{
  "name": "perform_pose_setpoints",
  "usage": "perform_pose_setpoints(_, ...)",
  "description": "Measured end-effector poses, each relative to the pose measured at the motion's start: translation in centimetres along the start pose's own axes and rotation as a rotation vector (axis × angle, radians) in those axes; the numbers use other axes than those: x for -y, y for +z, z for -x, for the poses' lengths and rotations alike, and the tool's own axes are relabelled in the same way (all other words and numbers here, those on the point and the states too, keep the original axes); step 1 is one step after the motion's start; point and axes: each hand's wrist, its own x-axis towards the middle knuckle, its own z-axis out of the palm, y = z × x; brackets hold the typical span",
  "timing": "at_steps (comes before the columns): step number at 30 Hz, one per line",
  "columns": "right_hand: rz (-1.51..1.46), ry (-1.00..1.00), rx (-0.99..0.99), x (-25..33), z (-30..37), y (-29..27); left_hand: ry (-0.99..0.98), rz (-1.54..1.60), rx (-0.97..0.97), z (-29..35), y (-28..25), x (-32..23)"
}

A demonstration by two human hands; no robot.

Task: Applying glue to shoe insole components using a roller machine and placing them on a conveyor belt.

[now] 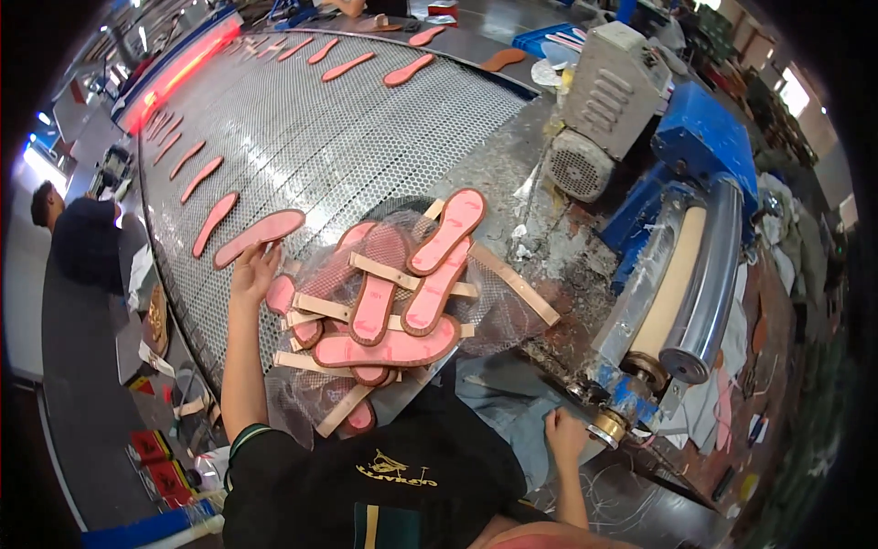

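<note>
My left hand (255, 272) is at the near left of the mesh conveyor, fingers apart, with the fingertips at the lower edge of a pink sandal sole (261, 238) on the belt. In front of me lies a pile of pink soles with brown edges (387, 348), some with beige straps (389, 272) across them, on clear bubble wrap (498, 311). Low on the right, my right hand (565, 435) is curled closed beside the brass-coloured end (608, 427) of a roller machine. What its fingers hold, if anything, is hidden.
Pink soles line the conveyor's (302, 128) left side and far end, near a glowing red heater (192, 73). To the right stand a grey motor housing (608, 91) and a blue machine with shiny rollers (709, 284). Another person (84, 233) is at the far left.
</note>
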Motion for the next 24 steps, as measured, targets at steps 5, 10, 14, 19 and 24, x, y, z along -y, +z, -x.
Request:
perform_pose_setpoints(5,-0.041,0.081,0.189,1.3,-0.8,-0.8,0.037,-0.055,-0.334,4.9,-7.9,-1.3)
perform_pose_setpoints(10,-0.167,0.168,0.128,-0.2,0.3,0.8,-0.204,-0.32,-0.62,8.9,-5.9,-3.0)
perform_pose_setpoints(14,-1.184,0.428,-0.008,-6.3,1.6,5.0,-0.232,-0.869,-0.439,6.2,1.7,-4.0)
perform_pose_setpoints(19,-0.022,0.148,0.118,-3.0,0.0,1.9,0.165,-1.342,-0.038,1.8,17.3,0.2)
perform_pose_setpoints(24,0.049,0.186,0.05,-0.8,-0.2,-0.7,0.309,-1.523,0.677,-1.8,30.9,12.3)
